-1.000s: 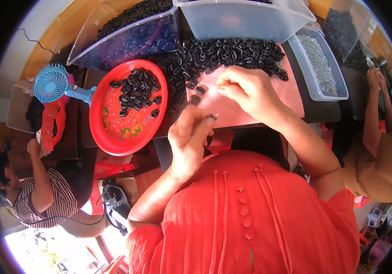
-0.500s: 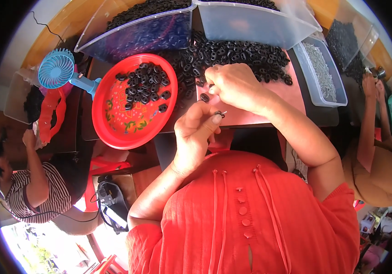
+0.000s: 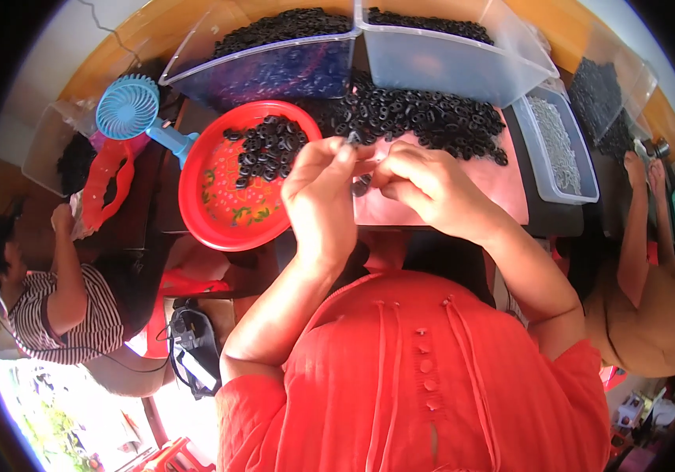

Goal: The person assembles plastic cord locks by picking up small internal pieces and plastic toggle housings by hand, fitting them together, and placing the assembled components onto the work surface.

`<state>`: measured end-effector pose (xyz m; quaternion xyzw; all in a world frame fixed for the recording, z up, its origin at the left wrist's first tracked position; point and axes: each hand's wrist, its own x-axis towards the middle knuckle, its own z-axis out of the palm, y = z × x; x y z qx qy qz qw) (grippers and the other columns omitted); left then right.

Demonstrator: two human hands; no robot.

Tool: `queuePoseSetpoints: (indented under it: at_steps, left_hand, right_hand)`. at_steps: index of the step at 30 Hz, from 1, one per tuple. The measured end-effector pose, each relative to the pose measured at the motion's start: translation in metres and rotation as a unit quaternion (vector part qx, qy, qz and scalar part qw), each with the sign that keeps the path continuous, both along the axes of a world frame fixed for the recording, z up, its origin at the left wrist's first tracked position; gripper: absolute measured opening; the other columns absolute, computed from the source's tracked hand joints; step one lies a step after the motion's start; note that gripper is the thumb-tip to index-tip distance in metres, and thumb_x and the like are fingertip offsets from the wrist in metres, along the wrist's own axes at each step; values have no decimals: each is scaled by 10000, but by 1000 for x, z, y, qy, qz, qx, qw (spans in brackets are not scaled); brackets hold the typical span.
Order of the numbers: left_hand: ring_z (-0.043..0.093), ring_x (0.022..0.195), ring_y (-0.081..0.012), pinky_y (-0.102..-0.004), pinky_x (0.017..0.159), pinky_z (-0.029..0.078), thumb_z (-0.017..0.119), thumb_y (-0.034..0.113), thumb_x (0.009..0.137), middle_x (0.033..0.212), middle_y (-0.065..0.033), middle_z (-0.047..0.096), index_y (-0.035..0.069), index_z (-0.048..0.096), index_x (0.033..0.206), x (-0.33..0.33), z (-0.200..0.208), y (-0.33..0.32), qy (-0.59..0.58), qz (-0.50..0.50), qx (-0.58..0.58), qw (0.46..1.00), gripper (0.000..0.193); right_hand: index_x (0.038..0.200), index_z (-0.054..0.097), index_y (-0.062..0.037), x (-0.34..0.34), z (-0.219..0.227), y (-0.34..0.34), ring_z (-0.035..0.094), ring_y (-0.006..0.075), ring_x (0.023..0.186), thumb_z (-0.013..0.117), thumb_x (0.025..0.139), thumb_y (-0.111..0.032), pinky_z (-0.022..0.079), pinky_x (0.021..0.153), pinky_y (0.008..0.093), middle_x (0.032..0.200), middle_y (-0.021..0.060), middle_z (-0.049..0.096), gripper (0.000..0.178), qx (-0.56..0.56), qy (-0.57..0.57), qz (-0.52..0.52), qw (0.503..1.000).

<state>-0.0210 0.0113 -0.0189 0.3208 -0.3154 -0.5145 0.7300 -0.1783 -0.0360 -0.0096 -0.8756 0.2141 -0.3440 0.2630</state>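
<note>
Over the near part of the pink sheet (image 3: 463, 206), my two hands meet fingertip to fingertip. My left hand (image 3: 320, 200) is closed in a pinch, a small black plastic piece (image 3: 353, 138) showing at its thumb tip. Right beside it, my right hand (image 3: 436, 189) is pinched too, its fingertips turned toward the left hand's. What it grips is too small and too covered to make out. Another black piece (image 3: 362, 186) shows between the hands, just below the fingertips; whether it lies on the sheet or is held, I cannot tell.
Behind my hands spreads a heap of black two-holed pieces (image 3: 432, 118). A red basin (image 3: 196, 208) with more stands left, beside a blue fan (image 3: 129, 108). Clear bins (image 3: 455, 67) line the back; a tub (image 3: 587, 173) of small metal parts is right. People work on both sides.
My left hand has risen and moved forward to the right hand. The right hand has shifted slightly down and right. The whole view has also shifted a little.
</note>
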Motion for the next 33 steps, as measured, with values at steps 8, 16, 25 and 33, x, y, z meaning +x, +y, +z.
queuePoseSetpoints:
  at_steps: [8,16,25,33]
  left_hand:
    - [650,834,-244,-359,770,546,517,75,961,907,-142,642,2,557,954,-20,11,-19,144,-86,57,984,83]
    - [635,864,-246,-345,807,525,532,103,964,929,-151,641,13,551,976,-24,10,-17,130,-73,51,988,93]
    - [630,825,-228,-360,748,545,495,96,974,934,-161,641,-7,555,932,-19,6,-7,229,-120,64,964,126]
    - [648,844,-260,-360,747,551,483,104,981,932,-153,641,2,552,940,-20,4,0,193,-82,116,971,130]
  right_hand:
    - [923,584,-3,2,-3,9,608,120,704,689,805,23,488,630,274,844,70,661,160,81,-117,4,990]
    - [962,569,-5,6,-27,24,582,86,760,672,862,18,487,674,237,850,25,626,145,280,-177,-51,942]
    - [905,590,16,3,16,23,597,261,729,605,768,82,479,658,332,838,108,582,153,-44,-28,24,998]
    - [990,579,2,24,-16,35,619,118,740,667,797,86,496,626,244,850,65,647,227,64,-148,-108,981]
